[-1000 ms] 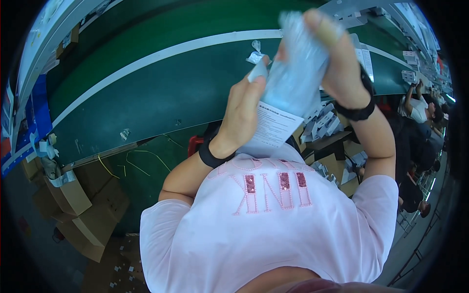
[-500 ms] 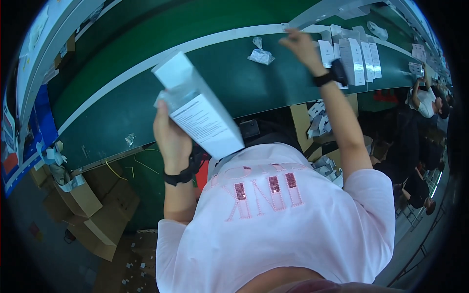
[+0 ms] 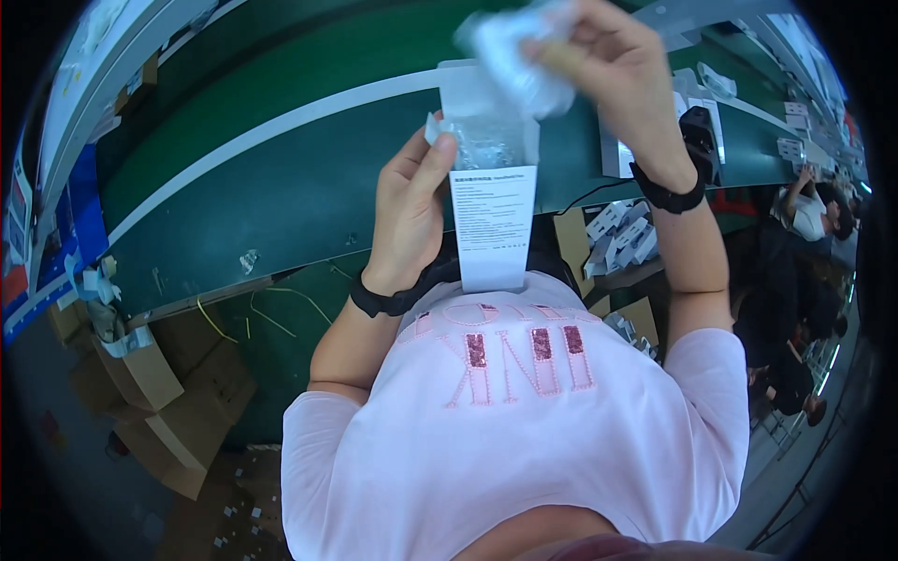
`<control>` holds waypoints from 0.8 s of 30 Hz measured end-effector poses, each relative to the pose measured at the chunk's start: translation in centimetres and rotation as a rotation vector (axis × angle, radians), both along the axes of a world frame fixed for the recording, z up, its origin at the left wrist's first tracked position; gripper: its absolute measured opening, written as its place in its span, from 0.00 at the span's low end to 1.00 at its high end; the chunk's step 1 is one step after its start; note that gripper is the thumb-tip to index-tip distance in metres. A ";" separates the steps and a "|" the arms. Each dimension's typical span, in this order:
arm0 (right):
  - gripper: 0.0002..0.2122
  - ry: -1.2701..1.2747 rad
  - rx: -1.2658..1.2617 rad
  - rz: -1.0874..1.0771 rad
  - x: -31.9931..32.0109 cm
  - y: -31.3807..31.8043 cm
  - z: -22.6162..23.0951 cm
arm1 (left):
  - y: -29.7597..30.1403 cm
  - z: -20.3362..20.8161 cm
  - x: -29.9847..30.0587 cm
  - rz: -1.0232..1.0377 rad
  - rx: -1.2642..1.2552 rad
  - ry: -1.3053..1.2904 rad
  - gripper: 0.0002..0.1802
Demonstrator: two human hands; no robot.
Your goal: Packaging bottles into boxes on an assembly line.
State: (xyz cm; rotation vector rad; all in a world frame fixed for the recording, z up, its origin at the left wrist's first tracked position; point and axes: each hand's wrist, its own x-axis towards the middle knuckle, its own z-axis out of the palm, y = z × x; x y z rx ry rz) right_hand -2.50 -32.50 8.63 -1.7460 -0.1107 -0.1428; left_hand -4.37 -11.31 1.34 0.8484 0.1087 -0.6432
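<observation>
My left hand [image 3: 412, 201] grips a tall white carton [image 3: 493, 229] at its upper left side. The carton leans against my body with its top flaps open, and clear plastic wrapping shows in its mouth. Above that opening, my right hand [image 3: 622, 79] pinches a clear plastic bag [image 3: 524, 61] with whitish contents. The bag is smeared by motion, so what it contains cannot be made out. Its lower end overlaps the carton's raised flap in view.
A green workbench [image 3: 234, 210] runs across in front of me. White cartons [image 3: 615, 145] stand at its right, partly behind my right arm. Below are boxes of small white cartons [image 3: 619, 234]. Opened brown cardboard boxes [image 3: 168, 411] lie at left. Another person [image 3: 806, 210] sits far right.
My right hand has picked up the plastic bag from the bench and brought it over the carton. My left hand has moved right and turned the carton more upright.
</observation>
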 end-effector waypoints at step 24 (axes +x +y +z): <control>0.24 0.377 0.481 -0.103 -9.9 -0.6 -7.6 | -1.9 -2.4 1.2 -0.568 0.283 -0.611 0.25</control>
